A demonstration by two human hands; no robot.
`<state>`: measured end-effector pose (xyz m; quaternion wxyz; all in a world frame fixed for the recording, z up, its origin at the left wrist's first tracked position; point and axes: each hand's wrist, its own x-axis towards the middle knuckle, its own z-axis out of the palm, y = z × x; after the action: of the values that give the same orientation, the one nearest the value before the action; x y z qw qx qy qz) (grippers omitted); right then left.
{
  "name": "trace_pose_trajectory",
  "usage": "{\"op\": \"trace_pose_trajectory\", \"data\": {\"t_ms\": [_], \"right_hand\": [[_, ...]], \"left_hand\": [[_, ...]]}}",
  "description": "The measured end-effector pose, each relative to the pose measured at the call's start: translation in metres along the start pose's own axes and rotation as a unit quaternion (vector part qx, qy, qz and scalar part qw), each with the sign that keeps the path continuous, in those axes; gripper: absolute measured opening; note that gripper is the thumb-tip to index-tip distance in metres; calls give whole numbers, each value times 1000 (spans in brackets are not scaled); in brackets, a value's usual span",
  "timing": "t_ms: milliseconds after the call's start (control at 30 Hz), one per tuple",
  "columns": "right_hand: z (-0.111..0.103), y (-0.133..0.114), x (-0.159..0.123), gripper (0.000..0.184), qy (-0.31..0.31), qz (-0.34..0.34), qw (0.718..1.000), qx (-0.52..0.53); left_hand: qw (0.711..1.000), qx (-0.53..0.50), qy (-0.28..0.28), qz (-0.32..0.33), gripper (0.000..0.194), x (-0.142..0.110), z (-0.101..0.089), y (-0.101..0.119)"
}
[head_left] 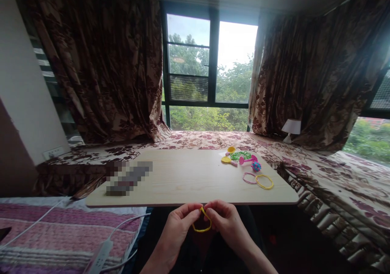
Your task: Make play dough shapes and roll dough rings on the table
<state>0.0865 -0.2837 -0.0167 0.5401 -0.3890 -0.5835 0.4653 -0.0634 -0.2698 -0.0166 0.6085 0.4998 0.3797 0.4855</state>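
Just below the table's front edge, a thin yellow ring [202,230], like a twisted cord or pipe-cleaner loop, hangs between my hands. My left hand [181,225] pinches it near its top with thumb and forefinger. On the other side of the same spot, my right hand [228,222] grips it between thumb and fingers. The fingertips of both hands almost meet where the loop comes together. On the table at the right lie a pink ring [249,179] and a larger yellow ring [264,182], side by side and apart from my hands.
The pale wooden table [183,180] bears green loops [240,155], a pink dumbbell-shaped toy [248,160], a blue-pink spiky ball [256,166] and two yellow-headed pieces [226,159]. A blurred dark object [129,179] lies at left. A power strip [102,255] rests on the bed.
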Motion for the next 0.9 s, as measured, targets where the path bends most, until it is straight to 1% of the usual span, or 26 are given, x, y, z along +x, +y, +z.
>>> {"op": "trace_pose_trajectory", "data": {"t_ms": [100, 200, 300, 433, 733, 900], "right_hand": [[-1, 0, 1, 17, 22, -20, 999, -36], [-2, 3, 1, 19, 25, -32, 997, -69], [-4, 5, 1, 20, 37, -45, 990, -127], [-5, 3, 1, 16, 54, -79, 976, -197], [-4, -4, -2, 17, 24, -98, 961, -256], [-4, -6, -3, 13, 12, -116, 952, -282]], "left_hand": [[999, 51, 6, 14, 21, -1, 2, 2], [995, 98, 14, 24, 19, -2, 3, 4], [993, 114, 9, 26, 19, -3, 3, 6], [992, 124, 6, 25, 20, -4, 4, 8], [995, 99, 16, 25, 19, -3, 5, 6], [993, 113, 12, 24, 19, -3, 5, 7]]}}
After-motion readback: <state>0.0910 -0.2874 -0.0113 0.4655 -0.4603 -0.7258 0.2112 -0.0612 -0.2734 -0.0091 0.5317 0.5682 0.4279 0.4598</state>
